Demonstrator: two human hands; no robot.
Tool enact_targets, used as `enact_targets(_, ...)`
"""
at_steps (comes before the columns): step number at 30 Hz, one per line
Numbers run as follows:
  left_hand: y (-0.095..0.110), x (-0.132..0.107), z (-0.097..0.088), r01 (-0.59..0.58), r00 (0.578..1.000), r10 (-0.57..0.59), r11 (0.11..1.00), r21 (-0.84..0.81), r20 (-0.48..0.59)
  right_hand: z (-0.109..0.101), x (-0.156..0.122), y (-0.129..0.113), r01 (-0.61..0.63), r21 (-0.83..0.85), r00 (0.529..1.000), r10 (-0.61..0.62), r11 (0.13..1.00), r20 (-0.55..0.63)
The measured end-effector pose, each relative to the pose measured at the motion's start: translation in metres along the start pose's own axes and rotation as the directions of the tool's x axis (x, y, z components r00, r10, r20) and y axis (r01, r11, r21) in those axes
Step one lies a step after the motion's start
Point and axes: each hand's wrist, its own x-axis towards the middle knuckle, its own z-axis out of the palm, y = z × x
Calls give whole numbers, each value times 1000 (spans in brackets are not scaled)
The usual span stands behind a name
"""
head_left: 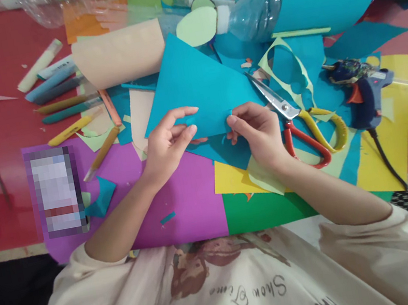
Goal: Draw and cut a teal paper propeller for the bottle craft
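Observation:
A large sheet of blue paper [195,80] lies slanted in the middle, its near edge between my two hands. My left hand [170,140] has its thumb on the sheet's near edge and its index finger stretched over it; other fingertips show below the edge. My right hand [257,130] is closed, thumb pressed to index finger, with a small bit of blue paper showing at the pinch. Against the blue background the exact outline of the held paper is hard to make out. Right of my right hand lie scissors [285,109] with red and yellow handles, blades partly apart.
A blue glue gun [370,97] with a cord lies at right on yellow paper [404,112]. Paper-wrapped bottles [119,54] lie across the back. Several markers [69,130] are at left, above a phone [56,191] on purple card [189,202]. Paper scraps [288,74] are scattered around.

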Motion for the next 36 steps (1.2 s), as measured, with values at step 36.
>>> enact_targets(36,2,-2,2,-67,994,70,997,44,-82,-3,5,0,-19,52,998,15,998,66)
